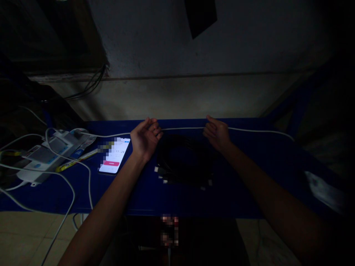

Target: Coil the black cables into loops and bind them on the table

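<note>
My left hand point(146, 138) is raised over the far part of a dark blue table, its palm partly turned up and its fingers curled in. Opposite it, my right hand point(217, 133) is closed in a loose fist with the thumb on top. A thin white cable point(183, 128) runs behind both hands along the table's far side. Between and below the hands lies a coil of black cables point(185, 159), with pale connector ends at its near edge. The dim light hides whether anything thin is in the fingers.
To the left, a lit phone point(115, 157) lies beside a yellow pen-like stick point(74, 161) and a white power strip point(46, 159) with chargers and loose white cables. A whitish packet point(324, 190) is at the right edge. A wall point(194, 98) stands behind the blue table point(244, 184).
</note>
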`<state>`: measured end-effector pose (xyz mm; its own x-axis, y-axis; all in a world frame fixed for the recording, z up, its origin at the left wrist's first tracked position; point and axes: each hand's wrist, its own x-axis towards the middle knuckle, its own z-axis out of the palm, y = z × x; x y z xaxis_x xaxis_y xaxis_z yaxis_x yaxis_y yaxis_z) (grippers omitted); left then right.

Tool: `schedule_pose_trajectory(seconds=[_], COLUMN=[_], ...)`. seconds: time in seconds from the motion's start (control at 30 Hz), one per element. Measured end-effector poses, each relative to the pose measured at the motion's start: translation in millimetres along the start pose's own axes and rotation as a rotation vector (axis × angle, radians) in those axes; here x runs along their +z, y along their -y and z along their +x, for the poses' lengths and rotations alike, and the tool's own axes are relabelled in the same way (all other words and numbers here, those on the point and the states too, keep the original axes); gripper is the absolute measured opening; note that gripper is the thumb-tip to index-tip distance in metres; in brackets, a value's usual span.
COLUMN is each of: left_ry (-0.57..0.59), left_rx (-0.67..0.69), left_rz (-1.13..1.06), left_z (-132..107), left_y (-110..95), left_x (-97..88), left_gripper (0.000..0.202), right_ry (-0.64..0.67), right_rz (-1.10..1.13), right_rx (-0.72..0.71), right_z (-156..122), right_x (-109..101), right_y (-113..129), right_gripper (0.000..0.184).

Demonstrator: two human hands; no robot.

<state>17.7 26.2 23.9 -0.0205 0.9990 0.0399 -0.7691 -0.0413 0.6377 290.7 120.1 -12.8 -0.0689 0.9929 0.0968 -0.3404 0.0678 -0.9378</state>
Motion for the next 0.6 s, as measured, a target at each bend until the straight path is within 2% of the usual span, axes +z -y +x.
schedule_pose_trajectory(seconds=[0.4,0.6], left_ry=[-0.015,0.017], left_rx=[-0.008,-0.011], left_rz=[0.015,-0.026], left_z=[0.4,1.0], left_y=[-0.1,0.3], left_x=[0.4,-1.3], left_gripper=[0.022,0.021], right_ry=[-0.010,-0.015], right_rz=[-0.005,-0.020], right_rx=[0.000,0.001], right_z=[-1.6,-0.5], right_x=[1.4,1.1], right_y=[1.2,0.6], right_gripper=[0.057,0.058])
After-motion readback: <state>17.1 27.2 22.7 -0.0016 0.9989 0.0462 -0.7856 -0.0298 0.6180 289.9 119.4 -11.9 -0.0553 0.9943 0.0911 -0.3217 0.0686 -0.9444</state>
